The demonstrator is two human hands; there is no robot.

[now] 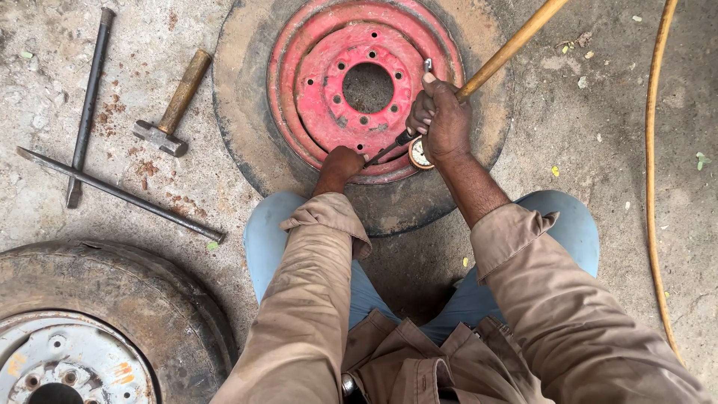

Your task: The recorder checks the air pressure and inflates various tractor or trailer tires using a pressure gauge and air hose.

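Observation:
A dusty tyre [239, 112] on a red steel rim [329, 82] lies flat on the concrete in front of me. My right hand [443, 120] is closed around an air inflator with a round pressure gauge [419, 155], fed by a yellow hose [508, 49] running up to the right. A thin black stem [385, 150] runs from the gauge down-left to the rim's near edge. There my left hand [340, 163] is closed at the stem's tip, pressed against the rim; what its fingers grip is hidden.
A hammer with a wooden handle [170, 108] and two long steel bars [88, 97] [120, 194] lie on the concrete to the left. A second tyre with a whitish rim [112, 299] sits at bottom left. The yellow hose [652, 187] loops down the right side.

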